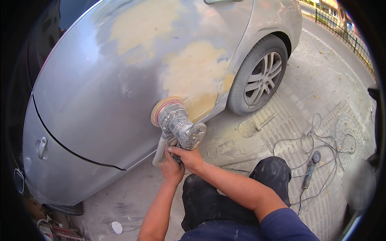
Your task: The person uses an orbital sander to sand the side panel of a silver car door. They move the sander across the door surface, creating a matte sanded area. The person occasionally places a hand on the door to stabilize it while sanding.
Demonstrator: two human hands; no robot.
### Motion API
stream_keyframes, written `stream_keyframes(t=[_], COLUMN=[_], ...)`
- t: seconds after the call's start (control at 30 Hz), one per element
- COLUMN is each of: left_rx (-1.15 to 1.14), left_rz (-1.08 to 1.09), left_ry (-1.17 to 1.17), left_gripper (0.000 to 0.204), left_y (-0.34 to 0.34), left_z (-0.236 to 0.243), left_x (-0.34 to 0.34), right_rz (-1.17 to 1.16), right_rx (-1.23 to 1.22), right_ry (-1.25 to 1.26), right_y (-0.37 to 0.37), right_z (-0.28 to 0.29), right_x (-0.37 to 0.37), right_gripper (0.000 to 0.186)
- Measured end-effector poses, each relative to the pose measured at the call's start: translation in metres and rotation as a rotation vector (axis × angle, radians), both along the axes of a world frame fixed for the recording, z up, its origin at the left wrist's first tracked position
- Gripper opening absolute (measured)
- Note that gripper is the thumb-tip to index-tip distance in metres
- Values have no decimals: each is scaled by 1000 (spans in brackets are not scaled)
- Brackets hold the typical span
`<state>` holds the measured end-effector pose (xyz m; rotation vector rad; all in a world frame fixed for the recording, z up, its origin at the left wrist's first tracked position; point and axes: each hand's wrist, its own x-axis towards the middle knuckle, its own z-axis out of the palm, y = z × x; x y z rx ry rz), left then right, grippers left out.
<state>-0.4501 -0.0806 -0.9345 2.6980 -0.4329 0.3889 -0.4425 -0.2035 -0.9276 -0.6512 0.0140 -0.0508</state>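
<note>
A dusty grey orbital sander [177, 124] has its round pad against the lower part of a silver car door [100, 104]. The pad sits at the edge of a yellowish filler patch [193, 72]. My right hand [190, 158] is closed on the sander near its handle. Just to its left, my left hand [172, 170] wraps round the lower end of the handle, beside the pale hose [159, 154]. Both hands are close together, and their fingers partly hide the grip. Another filler patch [144, 24] lies higher on the panel.
The car's wheel [261, 76] stands right of the sander. On the dusty paving lie a round sanding disc [247, 128], a corded angle grinder [310, 172] with a tangled cable [333, 148], and a white perforated disc [117, 227]. My knees are bent close below the hands.
</note>
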Motion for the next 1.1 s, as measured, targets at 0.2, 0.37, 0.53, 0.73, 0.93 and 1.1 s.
stream_keyframes(t=[0.2, 0.37, 0.53, 0.73, 0.93, 1.1], left_rx=[-13, -30, -151, -90, -40, -212], left_rz=[-161, -146, -132, -63, -129, -73], left_ry=[-122, -82, -163, 19, -87, -37], left_gripper=[98, 95, 90, 94, 103, 90], left_y=[-33, -38, -11, -23, -39, -8], left_z=[6, 9, 5, -3, -13, -13], left_x=[23, 22, 2, 10, 26, 2], right_rz=[-98, -62, -81, -89, -93, -102], right_rx=[66, 79, -171, -75, -12, -359], right_ry=[9, -15, -10, 26, 7, 27], right_y=[-34, -41, 1, -15, -42, 2], right_z=[9, 6, 1, 3, 2, -9], right_x=[11, 13, 1, 8, 12, 5], right_gripper=[12, 12, 14, 14, 13, 21])
